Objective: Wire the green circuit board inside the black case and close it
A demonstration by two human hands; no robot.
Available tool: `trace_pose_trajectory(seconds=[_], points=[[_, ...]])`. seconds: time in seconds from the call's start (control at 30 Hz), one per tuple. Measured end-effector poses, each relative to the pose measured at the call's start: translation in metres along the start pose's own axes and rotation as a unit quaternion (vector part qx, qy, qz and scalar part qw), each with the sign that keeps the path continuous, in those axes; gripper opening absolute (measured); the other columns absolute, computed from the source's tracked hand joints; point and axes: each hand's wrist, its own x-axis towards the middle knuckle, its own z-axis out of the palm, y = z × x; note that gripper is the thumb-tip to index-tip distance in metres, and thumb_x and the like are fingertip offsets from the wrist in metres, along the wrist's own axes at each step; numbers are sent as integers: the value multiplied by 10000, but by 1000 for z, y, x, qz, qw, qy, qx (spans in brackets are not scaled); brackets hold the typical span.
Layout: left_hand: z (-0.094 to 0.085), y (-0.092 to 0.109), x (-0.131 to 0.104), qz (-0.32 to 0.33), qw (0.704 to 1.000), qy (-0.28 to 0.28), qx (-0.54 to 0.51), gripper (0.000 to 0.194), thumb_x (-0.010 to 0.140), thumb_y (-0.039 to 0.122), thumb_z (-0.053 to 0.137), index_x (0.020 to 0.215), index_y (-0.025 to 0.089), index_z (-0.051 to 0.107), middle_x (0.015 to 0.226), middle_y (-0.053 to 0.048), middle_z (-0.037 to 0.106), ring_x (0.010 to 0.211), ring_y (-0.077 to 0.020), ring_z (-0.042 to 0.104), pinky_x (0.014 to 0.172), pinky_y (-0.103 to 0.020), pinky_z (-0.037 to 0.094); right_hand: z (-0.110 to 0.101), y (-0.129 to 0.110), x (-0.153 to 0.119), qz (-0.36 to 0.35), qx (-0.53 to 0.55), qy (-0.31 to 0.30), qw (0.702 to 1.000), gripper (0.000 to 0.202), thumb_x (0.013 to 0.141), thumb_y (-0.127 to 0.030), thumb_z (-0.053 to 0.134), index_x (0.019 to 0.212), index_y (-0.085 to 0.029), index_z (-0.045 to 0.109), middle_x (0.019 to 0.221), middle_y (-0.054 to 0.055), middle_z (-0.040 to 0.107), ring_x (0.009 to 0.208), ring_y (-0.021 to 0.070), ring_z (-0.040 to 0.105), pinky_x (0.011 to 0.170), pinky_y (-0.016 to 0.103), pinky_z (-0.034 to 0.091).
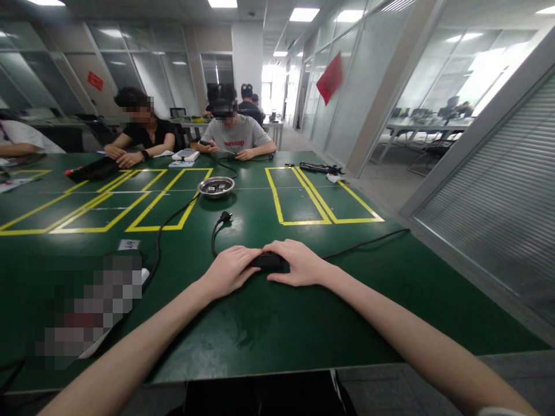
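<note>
A black power adapter [269, 262] lies on the green table [243, 323] between my two hands. My left hand [234, 267] has its fingers closed on the adapter's left end. Around the right end, my right hand [297, 264] grips it with fingers over the top and the thumb at the near side. From the left side a black cord curves up to a plug [225, 217] lying beyond my left hand. Another thin black cable [368, 245] runs from the right side across the table.
A metal bowl [215, 188] with small parts stands farther back. Yellow tape rectangles mark the tabletop. At left lies a blurred-out object [95, 318] beside a cable. A black tripod [321, 168] lies at the far right. People [236, 134] sit across the table.
</note>
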Motion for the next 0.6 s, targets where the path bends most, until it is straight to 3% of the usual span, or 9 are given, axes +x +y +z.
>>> trace_pose_trajectory(seconds=[0.17, 0.23, 0.33, 0.4, 0.5, 0.6], points=[[-1, -3, -2, -68, 997, 13, -34, 429, 1045, 380, 565, 1436, 204, 564, 1260, -121, 753, 1107, -256, 744, 978, -405, 607, 4, 10, 0, 25, -40, -3, 999, 199, 964, -308, 654, 1127, -195, 633, 1023, 110, 748, 936, 259, 713, 845, 361, 517], [-4, -3, -2, -75, 996, 39, -34, 511, 1026, 385, 597, 1500, 213, 513, 1403, -139, 678, 1261, -281, 675, 1078, -451, 560, 6, 20, -1, 75, -15, 33, 997, 207, 968, -337, 648, 1117, -196, 628, 995, 101, 751, 893, 255, 716, 809, 354, 517], [-11, -2, -1, -57, 996, 62, -17, 506, 1026, 325, 590, 1516, 228, 507, 1537, -146, 567, 1414, -300, 555, 1189, -518, 460, 6, 42, -1, 170, 77, 137, 973, 267, 954, -444, 643, 1065, -202, 620, 936, 73, 749, 825, 245, 718, 774, 358, 530], [-13, -2, -2, -47, 997, 64, -15, 461, 1028, 287, 579, 1484, 231, 544, 1552, -145, 551, 1432, -299, 535, 1198, -530, 447, 2, 60, -1, 224, 179, 226, 931, 364, 916, -562, 647, 991, -210, 598, 868, 49, 736, 777, 233, 725, 757, 363, 555], [-12, -2, -3, -32, 998, 46, -25, 374, 1032, 273, 569, 1398, 214, 614, 1503, -143, 599, 1397, -288, 569, 1166, -514, 485, -9, 88, -4, 276, 310, 378, 827, 578, 717, -720, 758, 888, -235, 496, 873, 36, 719, 705, 214, 734, 686, 347, 589], [-10, -2, -4, -35, 998, 21, -41, 364, 1031, 278, 568, 1384, 206, 623, 1449, -134, 645, 1349, -273, 608, 1136, -489, 517, -26, 112, -15, 279, 302, 473, 779, 639, 680, -744, 747, 895, -267, 380, 926, 12, 686, 708, 187, 728, 636, 310, 583]])
